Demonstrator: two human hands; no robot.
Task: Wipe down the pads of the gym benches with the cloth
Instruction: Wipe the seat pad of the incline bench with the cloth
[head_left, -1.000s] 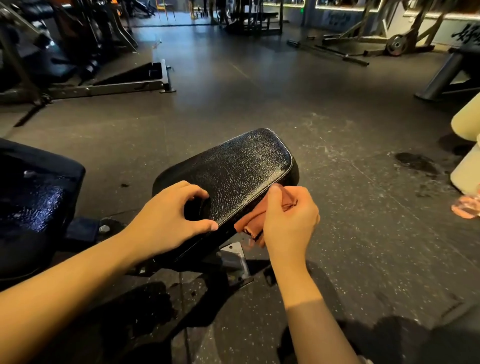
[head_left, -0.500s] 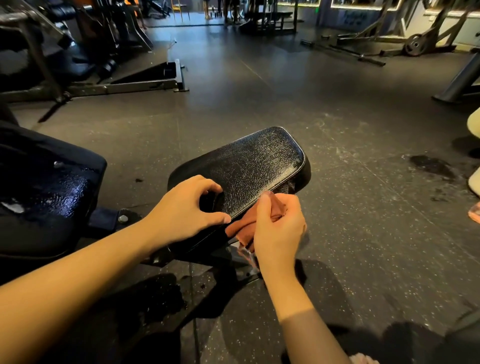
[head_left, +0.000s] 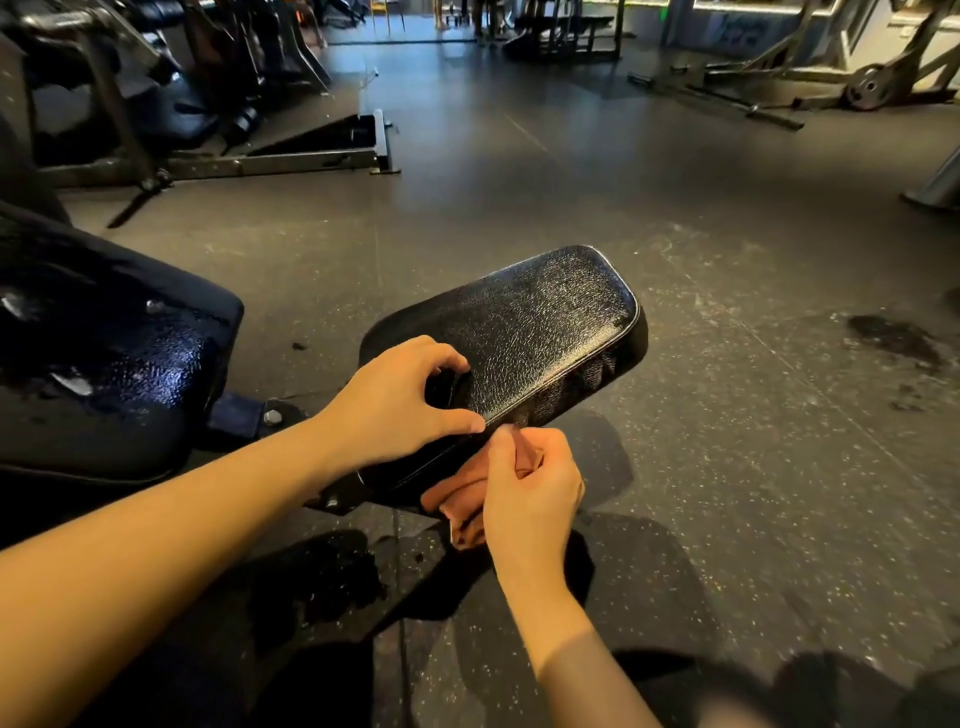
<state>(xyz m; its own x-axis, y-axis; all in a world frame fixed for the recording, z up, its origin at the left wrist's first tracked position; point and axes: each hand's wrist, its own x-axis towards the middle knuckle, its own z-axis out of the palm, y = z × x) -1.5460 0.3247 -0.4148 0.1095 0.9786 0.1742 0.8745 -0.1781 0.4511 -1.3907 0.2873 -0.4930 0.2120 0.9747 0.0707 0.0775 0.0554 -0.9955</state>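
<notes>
A black, wet-looking seat pad (head_left: 540, 322) of a gym bench sits in the middle of the view, tilted up to the right. My left hand (head_left: 400, 410) grips the pad's near end, fingers curled over its top and thumb along the side seam. My right hand (head_left: 530, 493) holds a bunched orange-brown cloth (head_left: 457, 499) against the pad's near side edge, low by the near corner. Most of the cloth is hidden behind my fingers. The larger black back pad (head_left: 104, 364) of the same bench lies at the left, glossy with wet patches.
Dark speckled rubber floor (head_left: 727, 467) spreads around the bench, with a wet stain (head_left: 893, 338) at the right. A metal machine frame (head_left: 311, 156) stands at the back left. A barbell rig with a weight plate (head_left: 867, 93) is at the back right.
My right hand has slid the cloth down along the pad's side edge toward the near corner. My left hand keeps its grip on the pad's near end. The view has shifted slightly.
</notes>
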